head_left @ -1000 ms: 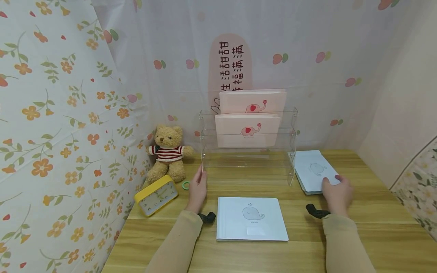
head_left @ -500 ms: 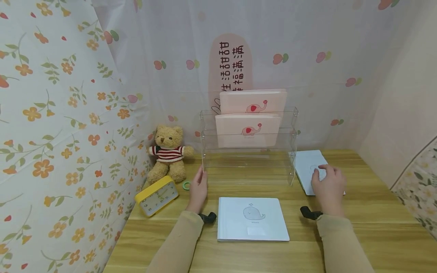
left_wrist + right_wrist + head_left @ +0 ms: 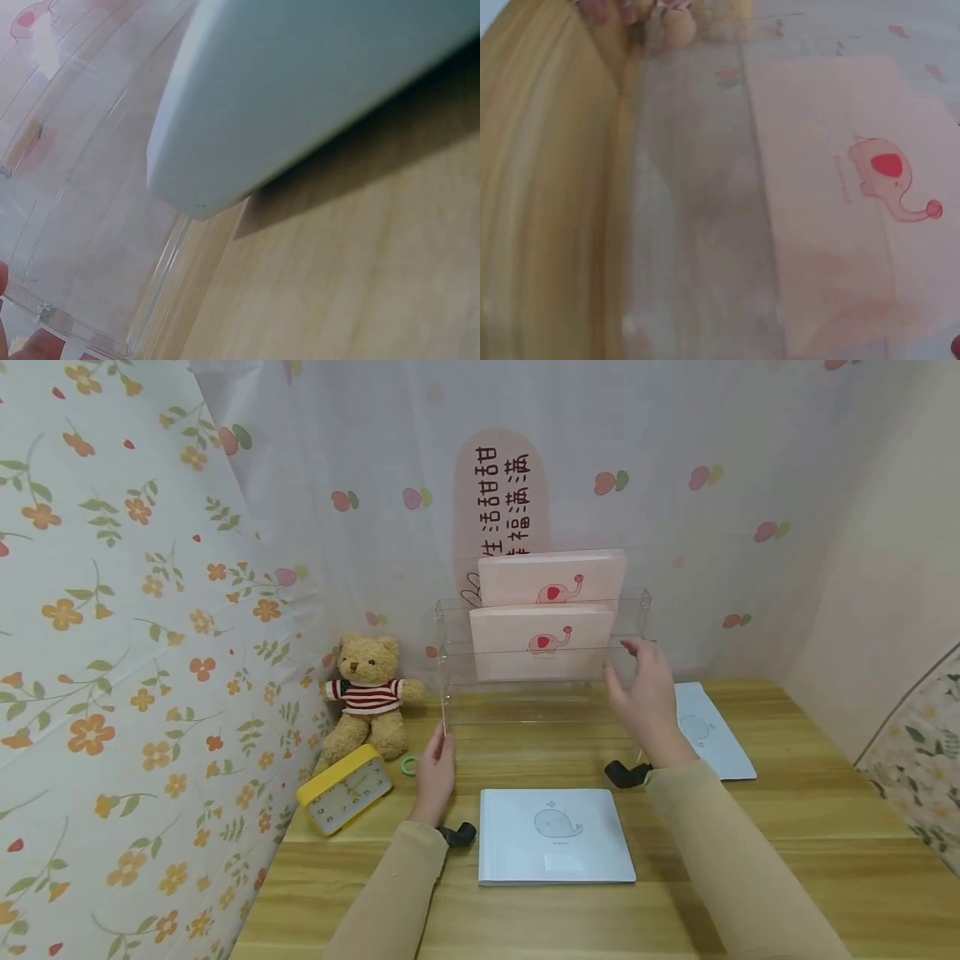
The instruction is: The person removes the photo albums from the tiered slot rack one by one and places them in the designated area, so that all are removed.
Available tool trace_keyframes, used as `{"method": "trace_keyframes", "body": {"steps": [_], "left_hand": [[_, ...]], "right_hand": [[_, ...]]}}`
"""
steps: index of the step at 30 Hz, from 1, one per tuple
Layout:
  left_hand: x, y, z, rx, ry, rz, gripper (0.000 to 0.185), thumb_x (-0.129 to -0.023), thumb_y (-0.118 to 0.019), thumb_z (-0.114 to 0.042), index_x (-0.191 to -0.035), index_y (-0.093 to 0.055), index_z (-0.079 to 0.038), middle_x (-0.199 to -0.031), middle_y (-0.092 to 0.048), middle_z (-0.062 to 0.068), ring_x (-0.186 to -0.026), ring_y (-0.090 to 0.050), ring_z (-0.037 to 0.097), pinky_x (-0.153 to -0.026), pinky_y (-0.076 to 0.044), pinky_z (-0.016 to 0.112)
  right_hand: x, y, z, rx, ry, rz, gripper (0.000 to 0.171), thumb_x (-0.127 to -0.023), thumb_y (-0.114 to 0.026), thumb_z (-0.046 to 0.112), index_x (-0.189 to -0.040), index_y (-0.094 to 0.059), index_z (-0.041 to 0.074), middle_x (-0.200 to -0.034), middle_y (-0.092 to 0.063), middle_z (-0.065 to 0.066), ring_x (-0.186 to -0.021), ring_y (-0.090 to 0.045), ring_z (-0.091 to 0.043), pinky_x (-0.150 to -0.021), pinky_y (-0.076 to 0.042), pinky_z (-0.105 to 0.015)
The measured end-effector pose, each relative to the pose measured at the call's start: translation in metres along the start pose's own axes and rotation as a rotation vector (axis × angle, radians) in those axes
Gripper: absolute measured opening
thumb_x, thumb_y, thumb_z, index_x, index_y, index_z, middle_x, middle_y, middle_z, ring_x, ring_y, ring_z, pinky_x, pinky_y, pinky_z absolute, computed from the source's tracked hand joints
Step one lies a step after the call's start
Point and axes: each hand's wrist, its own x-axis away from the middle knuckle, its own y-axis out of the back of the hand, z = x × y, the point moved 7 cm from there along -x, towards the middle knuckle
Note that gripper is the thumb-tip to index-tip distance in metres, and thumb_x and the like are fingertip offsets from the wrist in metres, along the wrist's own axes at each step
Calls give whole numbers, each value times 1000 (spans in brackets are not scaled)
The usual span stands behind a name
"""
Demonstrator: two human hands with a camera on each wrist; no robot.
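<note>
My left hand (image 3: pixel 435 774) holds the left side panel of a clear acrylic rack (image 3: pixel 525 703), fingertips at its lower edge. Two pink booklets with a red elephant stand in the rack, a back booklet (image 3: pixel 555 575) and a front booklet (image 3: pixel 517 662). By the rack's right side is my right hand (image 3: pixel 649 703), thumb and forefinger spread near the front booklet's right edge and nothing between them. A pale blue whale booklet (image 3: pixel 517 843) lies flat between my forearms; it looms large as a pale booklet (image 3: pixel 322 90) in the left wrist view.
More whale booklets (image 3: pixel 720 752) lie at the right, partly behind my right hand. A teddy bear (image 3: pixel 371 697) in a striped shirt sits left of the rack. Before it are a yellow clock (image 3: pixel 348 789) and a small green ring (image 3: pixel 408 766). A patterned cloth (image 3: pixel 660 527) hangs behind.
My right hand has let go of the whale booklets at the right, lifted away and moved left and forward to the rack's right side. The left hand has stayed at the rack.
</note>
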Motion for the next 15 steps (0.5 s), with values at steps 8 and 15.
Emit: {"method": "trace_keyframes", "body": {"steps": [8,15], "left_hand": [[3,1,-4,8,-20,-6,46,-107,-52,-38,-153,-48,-32,-155,-53,1,-145,-49,26,-119,-43,48],[3,2,-2,32,-26,-7,45,-107,-53,-37,-152,-49,-32,-154,-54,2,-144,-50,27,-118,-44,49]], "right_hand": [[-47,-21,6,-24,-88,110,69,-96,-69,34,-149,-39,3,-148,-46,-22,-125,-53,-42,-104,-50,-57],[-60,-30,4,-133,-205,165,79,-93,-73,41,-154,-33,12,-150,-45,-19,-127,-50,-38,-106,-48,-58]]}}
